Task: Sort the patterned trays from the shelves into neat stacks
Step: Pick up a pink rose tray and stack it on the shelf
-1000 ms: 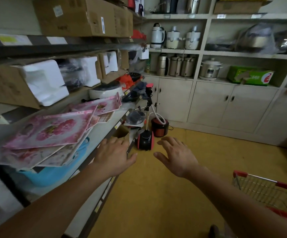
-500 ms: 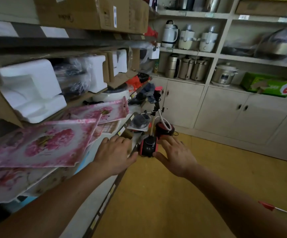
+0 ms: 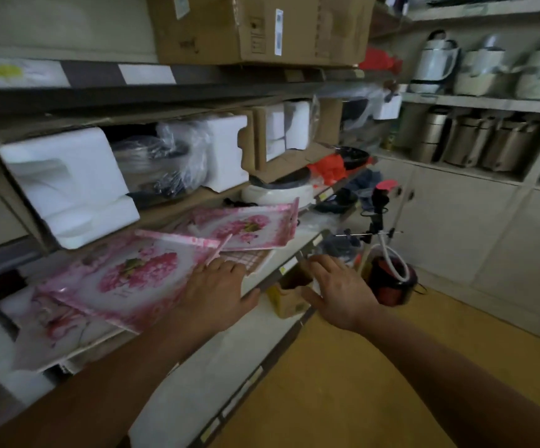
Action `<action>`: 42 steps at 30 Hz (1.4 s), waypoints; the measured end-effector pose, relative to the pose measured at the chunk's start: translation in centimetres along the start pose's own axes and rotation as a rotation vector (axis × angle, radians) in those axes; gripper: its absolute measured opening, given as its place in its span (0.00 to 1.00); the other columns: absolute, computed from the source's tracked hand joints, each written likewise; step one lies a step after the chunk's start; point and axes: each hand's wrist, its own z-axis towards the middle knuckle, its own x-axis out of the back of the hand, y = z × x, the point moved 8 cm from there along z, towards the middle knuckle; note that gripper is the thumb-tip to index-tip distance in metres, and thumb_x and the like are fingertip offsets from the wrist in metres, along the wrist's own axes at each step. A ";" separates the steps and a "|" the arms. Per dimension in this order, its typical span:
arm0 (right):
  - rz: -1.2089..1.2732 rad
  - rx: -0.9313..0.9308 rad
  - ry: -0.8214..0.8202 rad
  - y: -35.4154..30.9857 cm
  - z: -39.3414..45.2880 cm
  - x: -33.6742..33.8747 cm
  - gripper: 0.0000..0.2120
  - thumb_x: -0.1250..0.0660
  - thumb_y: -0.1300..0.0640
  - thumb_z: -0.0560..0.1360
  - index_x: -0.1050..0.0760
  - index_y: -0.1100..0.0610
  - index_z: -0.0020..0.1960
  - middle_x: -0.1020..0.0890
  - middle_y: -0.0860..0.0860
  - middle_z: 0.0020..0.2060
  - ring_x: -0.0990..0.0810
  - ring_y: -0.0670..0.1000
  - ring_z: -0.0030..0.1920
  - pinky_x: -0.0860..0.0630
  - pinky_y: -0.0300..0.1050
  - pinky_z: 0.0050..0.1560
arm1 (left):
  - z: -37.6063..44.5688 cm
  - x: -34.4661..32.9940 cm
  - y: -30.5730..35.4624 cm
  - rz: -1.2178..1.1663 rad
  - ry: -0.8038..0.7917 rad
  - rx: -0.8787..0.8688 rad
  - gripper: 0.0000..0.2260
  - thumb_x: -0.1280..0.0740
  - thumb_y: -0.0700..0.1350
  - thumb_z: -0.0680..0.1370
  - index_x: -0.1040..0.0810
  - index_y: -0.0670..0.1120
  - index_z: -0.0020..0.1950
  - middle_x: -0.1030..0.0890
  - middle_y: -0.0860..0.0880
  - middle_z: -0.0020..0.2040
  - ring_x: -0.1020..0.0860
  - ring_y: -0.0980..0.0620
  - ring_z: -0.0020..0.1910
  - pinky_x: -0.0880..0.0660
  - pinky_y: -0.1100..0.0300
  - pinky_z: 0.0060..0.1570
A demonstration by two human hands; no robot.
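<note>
A white rectangular tray with pink flower print (image 3: 133,279) lies tilted at the white shelf's (image 3: 197,383) front edge. The left hand (image 3: 217,292) rests palm-down, fingers spread, on its right corner. The right hand (image 3: 339,292) hovers flat with fingers spread, just off the shelf edge.

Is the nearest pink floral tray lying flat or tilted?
Tilted: the pink floral tray leans on other trays, far edge raised, left hand beside it.
</note>
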 end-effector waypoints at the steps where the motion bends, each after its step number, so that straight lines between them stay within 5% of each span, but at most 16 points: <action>1: 0.009 0.028 -0.002 0.4 0.8 -0.2 0.25 0.42 0.41 0.79 0.31 0.54 0.70 0.29 0.53 0.67 0.31 0.55 0.67 0.33 0.50 0.63 | 0.3 -0.1 -0.1 0.006 -0.009 0.032 0.32 0.55 0.66 0.73 0.28 0.48 0.65 0.24 0.49 0.63 0.29 0.48 0.62 0.34 0.53 0.60; 6: 0.066 0.164 -0.043 0.7 4.8 -1.8 0.35 0.54 0.34 0.74 0.30 0.54 0.69 0.27 0.53 0.65 0.30 0.56 0.66 0.29 0.54 0.62 | 0.1 -0.3 -0.5 0.019 -0.047 0.192 0.34 0.57 0.66 0.71 0.29 0.49 0.66 0.24 0.49 0.63 0.29 0.49 0.62 0.34 0.53 0.61; 12: 0.110 0.318 -0.038 -1.8 9.0 -3.4 0.29 0.47 0.38 0.76 0.29 0.55 0.67 0.25 0.54 0.63 0.27 0.57 0.61 0.27 0.53 0.56 | -1.0 -1.0 -3.3 0.061 -0.065 0.334 0.34 0.57 0.66 0.70 0.29 0.50 0.67 0.24 0.50 0.63 0.29 0.48 0.63 0.34 0.54 0.60; 18: 0.137 0.440 -0.073 -5.0 12.6 -5.0 0.24 0.38 0.43 0.77 0.29 0.54 0.68 0.26 0.53 0.64 0.28 0.56 0.63 0.28 0.51 0.58 | -1.6 -3.6 -7.4 0.065 -0.062 0.439 0.34 0.53 0.65 0.70 0.22 0.44 0.58 0.19 0.45 0.52 0.23 0.43 0.53 0.28 0.51 0.51; 24: 0.105 0.531 -0.123 -7.5 16.1 -6.8 0.24 0.38 0.44 0.78 0.31 0.53 0.70 0.28 0.51 0.66 0.30 0.55 0.65 0.31 0.51 0.63 | -1.3 -6.1 -10.0 0.063 -0.132 0.545 0.27 0.44 0.63 0.76 0.34 0.48 0.69 0.26 0.48 0.64 0.31 0.48 0.64 0.31 0.52 0.58; 38: 0.007 0.822 -0.171 -12.5 20.6 -10.1 0.24 0.39 0.43 0.77 0.32 0.53 0.69 0.28 0.51 0.65 0.31 0.53 0.64 0.34 0.47 0.62 | -2.6 -8.9 -11.6 0.131 -0.198 0.760 0.18 0.42 0.49 0.79 0.34 0.47 0.68 0.25 0.47 0.63 0.27 0.48 0.61 0.31 0.53 0.60; 42: -0.041 0.912 -0.211 -12.5 21.0 -11.6 0.23 0.38 0.42 0.75 0.30 0.51 0.66 0.26 0.50 0.62 0.28 0.53 0.61 0.34 0.46 0.60 | -2.7 -9.1 -11.4 0.147 -0.215 0.818 0.12 0.40 0.46 0.78 0.26 0.47 0.60 0.19 0.48 0.53 0.19 0.48 0.48 0.23 0.55 0.47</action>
